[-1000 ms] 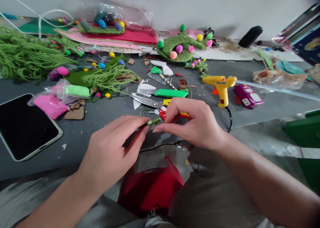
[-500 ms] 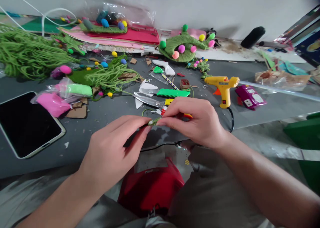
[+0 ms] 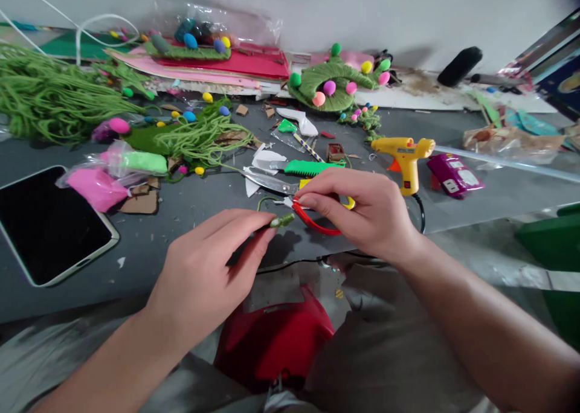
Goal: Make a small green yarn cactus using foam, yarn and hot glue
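Observation:
My left hand (image 3: pixel 211 262) pinches a small green yarn-wrapped piece (image 3: pixel 283 220) between thumb and fingertips, its free end pointing right. My right hand (image 3: pixel 362 211) is closed, thumb against forefinger, a little up and right of that piece and apart from it. Whether anything thin lies in this pinch I cannot make out. Below and behind the right hand are scissors (image 3: pixel 272 182) with red and yellow handles, partly covered by the fingers. A loop of green yarn (image 3: pixel 265 199) shows near the blades.
A yellow glue gun (image 3: pixel 403 153) lies right of a green-handled cutter (image 3: pixel 312 168). Green yarn (image 3: pixel 49 96), a phone-like black-screened device (image 3: pixel 49 226) and bagged pink clay (image 3: pixel 97 188) are on the left. A yarn-wrapped shape with coloured balls (image 3: pixel 335 87) stands behind.
My right hand has let go of the yarn-wrapped piece and moved up and right, uncovering the red scissor handle. My left hand stays nearly still, holding the piece.

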Demonstrator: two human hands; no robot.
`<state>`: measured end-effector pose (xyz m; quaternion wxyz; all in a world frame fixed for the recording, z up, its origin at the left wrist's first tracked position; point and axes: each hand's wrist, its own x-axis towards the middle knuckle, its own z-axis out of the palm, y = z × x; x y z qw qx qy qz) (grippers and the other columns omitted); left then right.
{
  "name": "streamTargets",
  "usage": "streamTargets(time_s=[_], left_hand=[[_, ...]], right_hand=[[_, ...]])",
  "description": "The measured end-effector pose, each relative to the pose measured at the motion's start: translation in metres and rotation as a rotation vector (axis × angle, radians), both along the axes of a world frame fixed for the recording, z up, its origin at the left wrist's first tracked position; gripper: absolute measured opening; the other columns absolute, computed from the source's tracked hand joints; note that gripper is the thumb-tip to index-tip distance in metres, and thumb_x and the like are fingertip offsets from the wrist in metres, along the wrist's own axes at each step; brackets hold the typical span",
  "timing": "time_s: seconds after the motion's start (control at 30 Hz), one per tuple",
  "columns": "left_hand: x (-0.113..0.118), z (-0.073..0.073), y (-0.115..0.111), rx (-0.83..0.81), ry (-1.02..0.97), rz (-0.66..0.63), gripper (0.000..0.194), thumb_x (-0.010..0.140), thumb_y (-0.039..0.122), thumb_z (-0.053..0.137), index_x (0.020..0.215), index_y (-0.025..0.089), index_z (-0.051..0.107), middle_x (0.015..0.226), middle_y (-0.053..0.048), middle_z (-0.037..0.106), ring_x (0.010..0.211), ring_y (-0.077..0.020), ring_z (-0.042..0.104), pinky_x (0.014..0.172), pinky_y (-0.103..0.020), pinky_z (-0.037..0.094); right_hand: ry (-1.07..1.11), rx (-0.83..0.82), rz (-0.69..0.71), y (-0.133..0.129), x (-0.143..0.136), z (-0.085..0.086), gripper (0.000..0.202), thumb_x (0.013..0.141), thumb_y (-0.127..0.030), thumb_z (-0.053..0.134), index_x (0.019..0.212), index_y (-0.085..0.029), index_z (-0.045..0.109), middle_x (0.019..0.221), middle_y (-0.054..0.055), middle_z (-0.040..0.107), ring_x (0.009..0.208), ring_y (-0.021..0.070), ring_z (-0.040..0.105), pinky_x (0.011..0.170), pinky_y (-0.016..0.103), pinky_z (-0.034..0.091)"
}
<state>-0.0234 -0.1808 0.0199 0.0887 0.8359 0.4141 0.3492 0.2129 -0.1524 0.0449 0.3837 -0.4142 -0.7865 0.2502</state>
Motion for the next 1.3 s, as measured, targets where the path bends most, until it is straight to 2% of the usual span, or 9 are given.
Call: streamTargets(time_s=[0.3,0.63,0.73,0.8,0.83,0.9,0.97,1.07,1.3], left_hand=[[-0.001,-0.002,-0.002,-0.012,-0.001,-0.002,0.016,0.095,0.015,0.066,0.110,0.020,0.070,0.104,-0.003,0.079,0.091,-0.0161,0.076,0.087,-0.025,0.057],[0.001,0.000,-0.002,-0.031,-0.014,0.020,0.016,0.094,0.016,0.066,0.110,0.019,0.072,0.105,-0.004,0.080,0.092,-0.0163,0.076,0.089,-0.025,0.056],[-0.001,0.001,-0.002,-0.049,-0.020,0.032,0.015,0.095,0.018,0.066,0.109,0.020,0.072,0.105,-0.004,0.080,0.092,-0.0165,0.076,0.087,-0.025,0.057],[-0.001,0.002,-0.002,-0.057,-0.030,0.046,0.013,0.096,0.020,0.065,0.107,0.020,0.073,0.104,-0.004,0.080,0.091,-0.0169,0.076,0.086,-0.025,0.057],[-0.001,0.003,-0.003,-0.064,-0.034,0.056,0.013,0.096,0.021,0.065,0.106,0.020,0.073,0.103,-0.003,0.081,0.090,-0.0172,0.077,0.085,-0.025,0.057],[0.000,0.004,-0.003,-0.083,-0.041,0.078,0.013,0.096,0.024,0.066,0.105,0.021,0.074,0.103,-0.003,0.081,0.091,-0.0182,0.077,0.084,-0.026,0.058],[0.001,0.006,-0.003,-0.095,-0.042,0.096,0.012,0.095,0.026,0.067,0.104,0.022,0.074,0.103,-0.002,0.081,0.091,-0.0188,0.077,0.085,-0.026,0.059],[0.003,0.009,-0.004,-0.112,-0.056,0.119,0.012,0.095,0.028,0.068,0.103,0.023,0.074,0.101,-0.001,0.081,0.088,-0.0187,0.078,0.085,-0.028,0.060],[0.005,0.013,-0.005,-0.179,-0.124,0.110,0.012,0.094,0.026,0.070,0.105,0.025,0.074,0.099,0.002,0.081,0.088,-0.0172,0.078,0.082,-0.026,0.062]], right_hand=[[0.108,-0.029,-0.125,-0.002,0.006,0.000,0.027,0.081,-0.037,0.087,0.071,-0.022,0.067,0.073,0.000,0.068,0.064,0.0132,0.057,0.058,0.029,0.048],[0.050,0.098,-0.451,0.031,0.045,0.000,0.045,0.090,-0.045,0.077,0.057,-0.019,0.062,0.053,-0.003,0.054,0.051,0.0081,0.041,0.050,0.027,0.030],[0.113,0.165,-0.563,0.045,0.061,-0.006,0.021,0.083,-0.037,0.084,0.074,-0.021,0.073,0.069,0.001,0.066,0.055,0.0090,0.046,0.052,0.028,0.035],[0.112,0.190,-0.540,0.046,0.062,-0.007,0.014,0.081,-0.030,0.086,0.090,-0.023,0.077,0.093,0.005,0.074,0.069,0.0121,0.058,0.060,0.028,0.044],[0.088,0.193,-0.509,0.043,0.059,-0.006,0.009,0.084,-0.030,0.083,0.085,-0.023,0.077,0.095,0.005,0.075,0.076,0.0143,0.063,0.066,0.030,0.048],[0.050,0.146,-0.383,0.031,0.046,-0.003,0.026,0.091,-0.032,0.076,0.067,-0.022,0.072,0.085,0.004,0.073,0.081,0.0169,0.067,0.074,0.033,0.052],[0.027,0.036,-0.212,0.016,0.029,0.000,0.010,0.091,-0.031,0.075,0.086,-0.023,0.078,0.103,0.005,0.076,0.094,0.0202,0.070,0.079,0.035,0.056],[0.000,-0.117,0.027,-0.003,0.007,0.002,0.030,0.089,-0.032,0.078,0.118,-0.023,0.074,0.124,0.007,0.074,0.112,0.0230,0.069,0.093,0.036,0.057],[0.095,-0.210,0.120,-0.014,-0.013,0.000,0.024,0.090,-0.029,0.077,0.111,-0.017,0.074,0.111,0.006,0.077,0.102,0.0183,0.071,0.090,0.030,0.058]])
